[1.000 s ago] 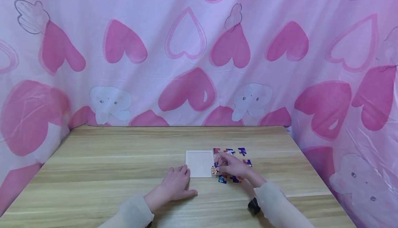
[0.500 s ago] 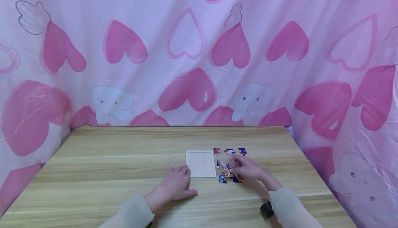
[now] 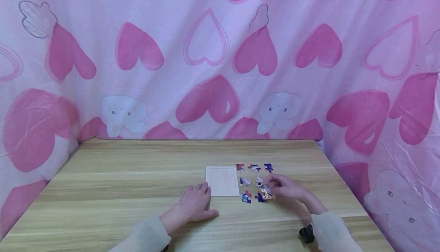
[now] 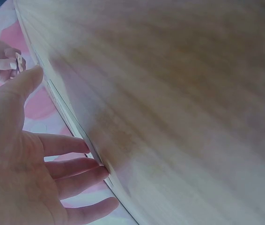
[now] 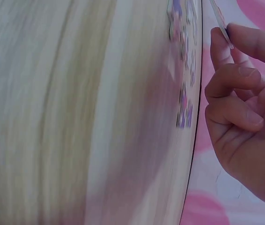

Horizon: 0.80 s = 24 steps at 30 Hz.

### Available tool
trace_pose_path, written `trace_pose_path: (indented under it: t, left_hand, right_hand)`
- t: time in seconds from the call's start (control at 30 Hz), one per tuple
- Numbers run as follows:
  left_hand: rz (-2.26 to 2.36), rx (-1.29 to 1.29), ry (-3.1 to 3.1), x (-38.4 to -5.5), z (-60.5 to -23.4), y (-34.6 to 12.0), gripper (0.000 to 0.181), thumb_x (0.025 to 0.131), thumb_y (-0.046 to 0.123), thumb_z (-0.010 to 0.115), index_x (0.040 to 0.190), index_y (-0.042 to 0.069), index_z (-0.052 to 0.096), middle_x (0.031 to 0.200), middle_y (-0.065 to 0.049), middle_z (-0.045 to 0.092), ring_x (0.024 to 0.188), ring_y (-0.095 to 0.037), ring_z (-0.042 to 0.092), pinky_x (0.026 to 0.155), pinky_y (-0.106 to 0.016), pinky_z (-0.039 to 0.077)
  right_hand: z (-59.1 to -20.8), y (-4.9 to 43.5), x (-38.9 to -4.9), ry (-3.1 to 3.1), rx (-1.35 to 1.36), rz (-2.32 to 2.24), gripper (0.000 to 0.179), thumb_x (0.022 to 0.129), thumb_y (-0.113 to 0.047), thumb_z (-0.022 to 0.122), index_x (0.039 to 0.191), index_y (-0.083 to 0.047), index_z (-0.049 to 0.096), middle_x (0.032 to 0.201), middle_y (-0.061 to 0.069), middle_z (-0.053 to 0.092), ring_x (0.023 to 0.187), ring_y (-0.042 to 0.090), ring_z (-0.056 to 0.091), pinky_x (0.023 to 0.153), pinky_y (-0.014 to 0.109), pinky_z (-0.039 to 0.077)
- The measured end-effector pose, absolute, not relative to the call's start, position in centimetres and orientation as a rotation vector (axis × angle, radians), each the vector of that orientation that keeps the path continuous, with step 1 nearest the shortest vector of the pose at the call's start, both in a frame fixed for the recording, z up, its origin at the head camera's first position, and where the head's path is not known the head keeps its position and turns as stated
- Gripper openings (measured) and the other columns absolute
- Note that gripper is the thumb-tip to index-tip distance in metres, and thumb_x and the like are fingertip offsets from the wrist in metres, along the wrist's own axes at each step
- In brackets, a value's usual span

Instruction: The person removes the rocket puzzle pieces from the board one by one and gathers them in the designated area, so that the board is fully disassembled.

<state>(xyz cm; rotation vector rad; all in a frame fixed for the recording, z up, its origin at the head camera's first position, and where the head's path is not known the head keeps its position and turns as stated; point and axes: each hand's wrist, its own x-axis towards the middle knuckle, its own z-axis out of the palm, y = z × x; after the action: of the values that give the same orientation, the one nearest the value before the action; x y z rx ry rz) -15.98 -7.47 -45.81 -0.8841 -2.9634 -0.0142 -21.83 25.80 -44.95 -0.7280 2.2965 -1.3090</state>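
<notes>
My right hand [image 3: 287,188] pinches a puzzle piece [image 3: 266,191] between thumb and finger, raised above the table on the right. The right wrist view shows this thin piece [image 5: 221,22] edge-on at the fingertips. Several loose puzzle pieces [image 3: 245,181], with purple, red and blue print, lie beside the square white puzzle tray [image 3: 222,181]. No piece shows inside the tray. Spread and fairly straight, the fingers of my left hand [image 3: 196,201] touch the tray's left edge. In the left wrist view, that hand [image 4: 20,173] has its fingertips at the thin tray rim.
The wooden table [image 3: 137,172] extends around the tray and pieces. Behind it and at both sides hangs a pink curtain [image 3: 206,91] with heart prints. A small black device [image 3: 307,234] sits at my right wrist.
My right hand has moved right, away from the tray, carrying the pinched piece across the loose ones. More of the loose pieces are uncovered. My left hand has stayed put.
</notes>
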Motion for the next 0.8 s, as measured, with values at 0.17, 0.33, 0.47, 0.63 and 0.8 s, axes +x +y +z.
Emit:
trace_pose_path:
  t: [0.17, 0.33, 0.47, 0.63, 0.8]
  left_hand:
    - [-0.023, -0.886, -2.966, -16.0, -45.8, -7.5, 0.082, 0.073, 0.065, 0.049, 0.116, -0.005, 0.053, 0.119, -0.020, 0.049, 0.107, -0.033, 0.047, 0.081, -0.054, 0.038]
    - [-0.021, -0.888, -2.964, -16.0, -45.8, -7.5, 0.082, 0.073, 0.066, 0.049, 0.116, -0.005, 0.053, 0.120, -0.020, 0.049, 0.108, -0.033, 0.047, 0.081, -0.054, 0.038]
    - [-0.019, -0.888, -2.969, -16.0, -45.8, -7.5, 0.083, 0.074, 0.066, 0.048, 0.117, -0.004, 0.052, 0.120, -0.020, 0.049, 0.108, -0.033, 0.046, 0.082, -0.054, 0.038]
    - [-0.020, -0.889, -2.967, -15.9, -45.8, -7.5, 0.083, 0.073, 0.066, 0.049, 0.117, -0.005, 0.053, 0.120, -0.020, 0.049, 0.108, -0.033, 0.047, 0.082, -0.053, 0.038]
    - [-0.017, -0.889, -2.957, -15.9, -45.8, -7.5, 0.082, 0.073, 0.066, 0.049, 0.116, -0.005, 0.053, 0.119, -0.019, 0.049, 0.108, -0.032, 0.047, 0.081, -0.053, 0.039]
  right_hand:
    - [-44.9, 27.1, -21.7, 2.279, -0.687, -1.303, 0.019, 0.082, -0.001, 0.055, 0.099, 0.005, 0.050, 0.084, 0.011, 0.051, 0.074, 0.019, 0.047, 0.063, 0.029, 0.044]
    - [-45.3, 28.5, -21.8, 2.276, -0.675, -1.307, 0.021, 0.081, 0.000, 0.056, 0.099, 0.007, 0.049, 0.081, 0.010, 0.052, 0.071, 0.016, 0.047, 0.063, 0.028, 0.043]
    - [-45.8, 29.6, -21.9, 2.297, -0.646, -1.304, 0.020, 0.080, 0.000, 0.056, 0.099, 0.005, 0.050, 0.080, 0.008, 0.052, 0.070, 0.014, 0.048, 0.061, 0.027, 0.043]
    - [-46.1, 30.2, -21.8, 2.321, -0.625, -1.289, 0.018, 0.079, 0.001, 0.055, 0.096, 0.005, 0.052, 0.075, 0.005, 0.051, 0.064, 0.012, 0.046, 0.055, 0.024, 0.041]
    - [-46.0, 30.1, -21.7, 2.355, -0.571, -1.263, 0.016, 0.079, 0.002, 0.055, 0.095, 0.005, 0.053, 0.076, 0.007, 0.051, 0.063, 0.014, 0.045, 0.053, 0.024, 0.040]
